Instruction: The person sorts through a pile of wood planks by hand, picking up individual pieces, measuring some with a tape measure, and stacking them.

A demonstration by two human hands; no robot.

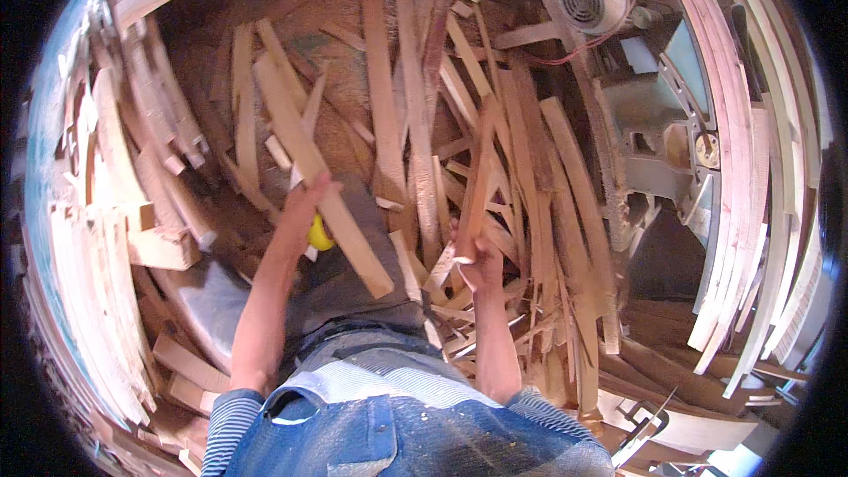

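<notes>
My left hand (311, 198) is closed on a flat, pale wooden board (300, 146), which slants from far left down toward my legs. Just beside that wrist shows a small rounded yellow thing (320, 233); its kind is not clear. My right hand (480, 261) grips the near end of a narrower reddish-brown wooden strip (480, 168) that points away from me, its fingers partly hidden. Between and beyond both hands, loose wood strips (380, 88) lie in a jumble on the floor.
An electric motor (587, 2) with a reddish wire sits at far right, near a metal machine frame (649, 132). Long planks (715, 124) run along the right side. Stacked wood pieces (106, 256) crowd the left. A clamp-like tool (649, 424) lies at near right.
</notes>
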